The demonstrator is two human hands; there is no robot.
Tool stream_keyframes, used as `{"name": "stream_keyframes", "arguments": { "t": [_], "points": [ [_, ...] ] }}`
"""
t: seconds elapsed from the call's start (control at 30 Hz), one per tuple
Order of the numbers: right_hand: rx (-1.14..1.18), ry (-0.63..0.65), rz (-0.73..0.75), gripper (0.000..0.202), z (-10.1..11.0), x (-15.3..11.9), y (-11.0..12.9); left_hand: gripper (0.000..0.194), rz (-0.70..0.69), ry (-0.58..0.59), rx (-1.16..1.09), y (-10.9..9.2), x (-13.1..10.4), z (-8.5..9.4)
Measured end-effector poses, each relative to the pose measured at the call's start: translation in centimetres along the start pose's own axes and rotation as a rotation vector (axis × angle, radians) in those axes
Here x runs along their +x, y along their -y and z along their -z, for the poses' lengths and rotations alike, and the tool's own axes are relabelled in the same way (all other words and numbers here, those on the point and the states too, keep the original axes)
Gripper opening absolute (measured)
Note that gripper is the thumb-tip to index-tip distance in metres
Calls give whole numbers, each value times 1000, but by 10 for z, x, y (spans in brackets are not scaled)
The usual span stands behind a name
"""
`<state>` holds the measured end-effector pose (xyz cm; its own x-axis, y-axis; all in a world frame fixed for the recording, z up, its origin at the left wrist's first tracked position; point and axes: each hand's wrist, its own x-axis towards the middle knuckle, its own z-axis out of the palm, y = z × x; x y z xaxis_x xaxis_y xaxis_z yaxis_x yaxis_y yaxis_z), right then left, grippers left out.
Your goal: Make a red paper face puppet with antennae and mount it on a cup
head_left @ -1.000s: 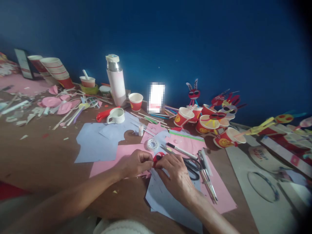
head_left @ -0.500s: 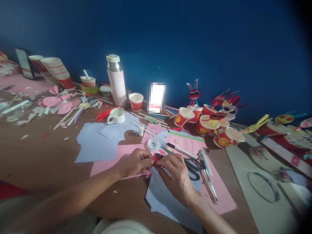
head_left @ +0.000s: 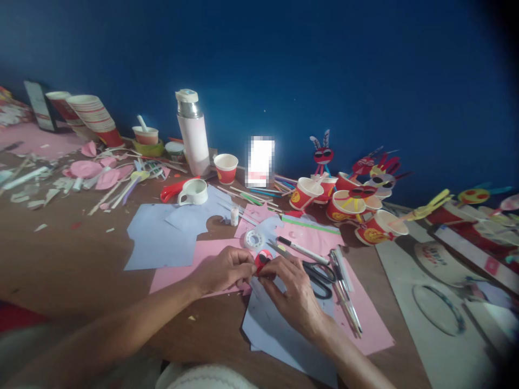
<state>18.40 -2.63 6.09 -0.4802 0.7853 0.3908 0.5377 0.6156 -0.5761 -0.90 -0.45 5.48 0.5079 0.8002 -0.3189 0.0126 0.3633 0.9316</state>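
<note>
Between my two hands is a small red paper face with dark eye shapes. My left hand pinches its left edge with thumb and forefinger. From the other side, my right hand grips its lower right edge, fingers bent; part of the face is hidden behind them. Just beyond the face lies a white tape roll. Black-handled scissors rest to the right of my right hand, near a black-capped marker. Blue paper and pink paper lie underneath.
A white mug and a thermos flask stand beyond my left hand. Paper cups with paper figures line the right back. Pens lie at right. Stacked cups and pink scraps occupy the left.
My right hand has shifted very slightly, its fingers a little more bent beside the red face. My left hand keeps its pinch, and the other things stay put.
</note>
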Motion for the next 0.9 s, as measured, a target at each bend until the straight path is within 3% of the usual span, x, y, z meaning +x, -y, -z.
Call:
{"name": "stream_keyframes", "arguments": {
  "t": [0.33, 0.53, 0.9],
  "points": [
    [-8, 38, -20, 11, 2, 3, 0, 26, 6, 9, 102, 2, -2, 2],
    [-139, 26, 67, 15, -1, 1, 2, 22, 6, 38, 165, -5, -3, 2],
    [-121, -8, 121, 16, -2, -2, -4, 20, -28, -54, 198, -5, -1, 2]
  ]
}}
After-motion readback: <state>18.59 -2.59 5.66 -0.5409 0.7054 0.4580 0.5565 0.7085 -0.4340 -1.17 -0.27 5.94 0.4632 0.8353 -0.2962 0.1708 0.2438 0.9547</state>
